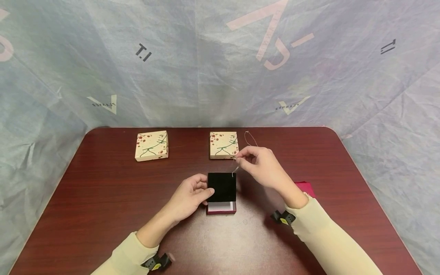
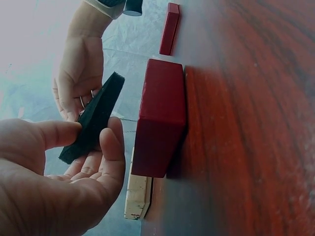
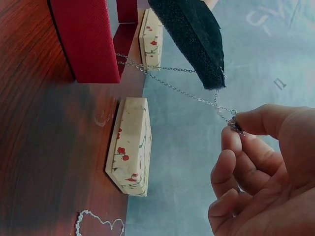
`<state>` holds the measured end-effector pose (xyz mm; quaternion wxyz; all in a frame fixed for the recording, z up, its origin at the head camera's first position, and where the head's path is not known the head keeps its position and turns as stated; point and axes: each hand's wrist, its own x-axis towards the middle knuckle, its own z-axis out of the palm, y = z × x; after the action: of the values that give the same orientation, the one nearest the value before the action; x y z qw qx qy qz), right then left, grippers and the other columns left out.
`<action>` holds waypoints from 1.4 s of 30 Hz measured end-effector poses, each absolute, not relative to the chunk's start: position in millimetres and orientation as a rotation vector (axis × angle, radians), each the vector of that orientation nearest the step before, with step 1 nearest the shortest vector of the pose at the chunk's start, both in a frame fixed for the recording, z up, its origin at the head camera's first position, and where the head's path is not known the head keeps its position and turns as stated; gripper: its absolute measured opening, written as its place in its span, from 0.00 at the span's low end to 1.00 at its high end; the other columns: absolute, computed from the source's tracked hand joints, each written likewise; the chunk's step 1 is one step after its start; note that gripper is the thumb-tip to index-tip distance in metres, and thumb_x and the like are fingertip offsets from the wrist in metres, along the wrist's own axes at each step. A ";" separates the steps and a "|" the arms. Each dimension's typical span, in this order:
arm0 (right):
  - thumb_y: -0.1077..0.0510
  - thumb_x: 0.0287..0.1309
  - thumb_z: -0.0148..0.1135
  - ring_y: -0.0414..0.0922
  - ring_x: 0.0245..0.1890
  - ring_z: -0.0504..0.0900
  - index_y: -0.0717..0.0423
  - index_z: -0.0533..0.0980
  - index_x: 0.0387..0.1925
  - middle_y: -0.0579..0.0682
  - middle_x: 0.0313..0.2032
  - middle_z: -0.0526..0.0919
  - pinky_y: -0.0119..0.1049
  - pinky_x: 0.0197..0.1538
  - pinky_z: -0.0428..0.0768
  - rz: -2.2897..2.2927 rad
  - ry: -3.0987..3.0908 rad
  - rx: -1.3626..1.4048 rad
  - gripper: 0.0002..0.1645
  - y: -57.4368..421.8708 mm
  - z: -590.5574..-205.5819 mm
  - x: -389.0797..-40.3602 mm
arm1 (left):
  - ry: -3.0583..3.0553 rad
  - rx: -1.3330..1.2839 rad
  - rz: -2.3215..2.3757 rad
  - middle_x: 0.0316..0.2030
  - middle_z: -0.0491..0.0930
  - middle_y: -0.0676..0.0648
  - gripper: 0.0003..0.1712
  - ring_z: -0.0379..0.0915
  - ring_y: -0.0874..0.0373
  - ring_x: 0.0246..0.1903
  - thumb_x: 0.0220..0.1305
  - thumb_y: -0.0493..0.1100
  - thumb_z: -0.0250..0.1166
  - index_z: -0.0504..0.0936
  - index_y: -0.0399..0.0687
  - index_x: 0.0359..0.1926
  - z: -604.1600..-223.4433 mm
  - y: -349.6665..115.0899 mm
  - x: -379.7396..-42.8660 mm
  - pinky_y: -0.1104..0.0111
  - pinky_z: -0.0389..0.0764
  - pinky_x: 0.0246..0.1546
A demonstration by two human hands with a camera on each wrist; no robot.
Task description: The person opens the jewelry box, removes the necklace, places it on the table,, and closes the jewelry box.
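Observation:
My left hand (image 1: 190,194) holds a black velvet pad (image 1: 221,187) between thumb and fingers. The pad is tilted above an open red jewelry box (image 2: 160,108), whose pale inside shows below the pad in the head view. Up at the pad's far right corner, my right hand (image 1: 261,164) pinches the end of a silver chain necklace (image 3: 184,91) between thumb and fingertip. From that pinch the chain passes the pad's corner, and two strands run to the red box in the right wrist view. The small part at the fingertips looks like a clasp.
Two cream floral boxes (image 1: 151,149) (image 1: 223,141) lie toward the table's back edge. Another thin chain (image 1: 252,137) rests right of the nearer-center one. A flat red piece (image 1: 305,188) lies partly behind my right forearm. A printed grey curtain (image 1: 196,68) hangs behind the table.

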<state>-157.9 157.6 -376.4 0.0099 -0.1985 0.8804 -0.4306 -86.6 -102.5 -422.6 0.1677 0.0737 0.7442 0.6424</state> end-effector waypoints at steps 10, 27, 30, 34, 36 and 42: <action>0.62 0.66 0.70 0.43 0.32 0.83 0.53 0.87 0.41 0.43 0.35 0.89 0.35 0.39 0.80 -1.356 2.776 -0.570 0.04 162.5 -376.9 -156.5 | 2.122 0.200 1.826 0.45 0.82 0.40 0.20 0.82 0.49 0.30 0.72 0.35 0.65 0.73 0.28 0.60 -421.9 -102.8 -86.8 0.65 0.84 0.37; 0.61 0.67 0.69 0.43 0.30 0.78 0.53 0.87 0.39 0.42 0.31 0.86 0.34 0.35 0.76 -1.295 2.833 -0.535 0.03 168.7 -385.5 -158.7 | 2.111 0.203 1.834 0.45 0.82 0.39 0.21 0.82 0.50 0.30 0.72 0.35 0.65 0.72 0.27 0.60 -423.3 -102.2 -86.3 0.65 0.84 0.37; 0.61 0.67 0.69 0.43 0.28 0.78 0.53 0.87 0.38 0.42 0.30 0.86 0.34 0.33 0.75 -1.299 2.837 -0.534 0.03 168.6 -386.9 -159.4 | 2.111 0.206 1.835 0.46 0.82 0.39 0.21 0.82 0.50 0.30 0.72 0.35 0.65 0.72 0.27 0.60 -423.2 -102.1 -85.8 0.66 0.84 0.37; 0.61 0.67 0.70 0.43 0.30 0.79 0.53 0.87 0.38 0.42 0.31 0.86 0.35 0.35 0.77 -1.293 2.844 -0.535 0.02 167.9 -390.0 -161.2 | 2.107 0.206 1.842 0.45 0.82 0.39 0.21 0.82 0.50 0.30 0.72 0.34 0.65 0.72 0.27 0.60 -423.3 -101.8 -85.7 0.66 0.84 0.37; 0.61 0.67 0.70 0.43 0.31 0.80 0.53 0.87 0.39 0.43 0.31 0.86 0.36 0.37 0.78 -1.280 2.846 -0.527 0.02 167.3 -392.0 -162.2 | 2.107 0.205 1.844 0.45 0.82 0.39 0.21 0.82 0.50 0.30 0.72 0.34 0.65 0.72 0.27 0.60 -423.1 -101.6 -85.6 0.65 0.84 0.37; 0.60 0.67 0.70 0.44 0.33 0.80 0.52 0.87 0.40 0.43 0.32 0.86 0.40 0.41 0.78 -1.246 2.850 -0.518 0.02 164.1 -398.9 -166.1 | 2.101 0.205 1.843 0.46 0.82 0.39 0.21 0.82 0.49 0.31 0.73 0.34 0.65 0.72 0.27 0.61 -422.3 -101.3 -85.4 0.65 0.84 0.37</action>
<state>-166.1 164.1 -398.9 -0.0057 -0.1643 0.9038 -0.3952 -85.4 -101.3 -422.3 0.1687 0.0721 0.7390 0.6482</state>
